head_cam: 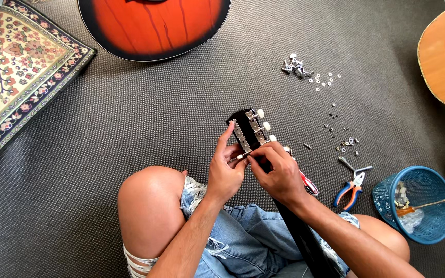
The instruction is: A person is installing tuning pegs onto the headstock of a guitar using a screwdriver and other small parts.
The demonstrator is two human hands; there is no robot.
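While the person sits on the grey carpet (130,128) with a guitar neck across the lap, this is the layout:

headstock: black guitar headstock (248,128), tilted up and away from the knees, metal tuner plates on its face, three white tuner knobs (266,125) along its right edge.
left hand: left hand (224,170) at the headstock's lower left edge, index finger stretched up along the side, thumb and other fingers pinched on a small white-tipped tuner part (239,156).
right hand: right hand (278,172) just beside it, fingers curled, fingertips closed on the same spot at the headstock's lower end; exact grip partly hidden.
neck: black guitar neck (305,237) runs down between the torn denim shorts (233,237).
screwdriver: red-and-white striped handle (309,184) pokes out under the right hand; cannot tell if it is held.
loose hardware: chrome tuner pegs (294,66) and washers (325,80) well apart, upper right; small screws (341,139) nearer.
pliers: orange-and-blue pliers (353,188) on the carpet, near a blue mesh basket (428,226).
surroundings: orange sunburst guitar body (153,25) at top, patterned rug (16,77) at left.
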